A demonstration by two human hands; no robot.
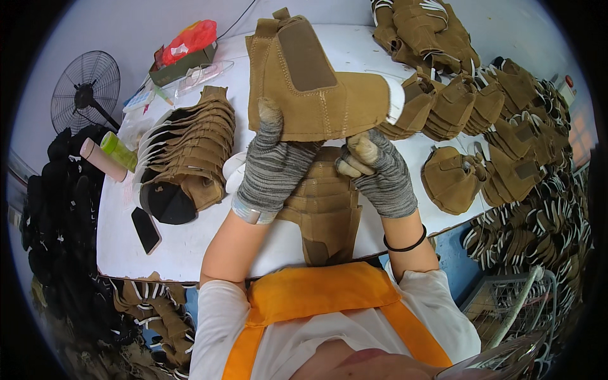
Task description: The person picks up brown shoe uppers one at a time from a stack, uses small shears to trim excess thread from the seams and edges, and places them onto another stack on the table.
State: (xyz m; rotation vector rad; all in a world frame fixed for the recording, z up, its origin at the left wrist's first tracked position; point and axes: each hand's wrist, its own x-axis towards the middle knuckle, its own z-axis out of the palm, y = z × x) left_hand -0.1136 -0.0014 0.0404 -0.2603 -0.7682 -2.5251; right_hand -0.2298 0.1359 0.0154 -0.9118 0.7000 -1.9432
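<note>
Up in front of me is a brown boot upper [364, 95] with a dark elastic side panel and a white toe edge. My left hand [272, 164], in a grey knit glove, grips its lower heel side with the thumb across the front. My right hand [380, 168], gloved too, is closed with its fingertips at the lower edge below the toe part. Beneath both hands a stack of brown uppers [326, 218] lies on the white table [183, 256]; the hands hide part of it.
Left stands a row of nested uppers [202, 145], near a phone [146, 230], a pink bottle [103, 159] and a green one [119, 151]. Behind are a box [183, 66] and a fan [85, 95]. Upper bundles [453, 180] crowd the right; a wire basket [506, 304] stands below.
</note>
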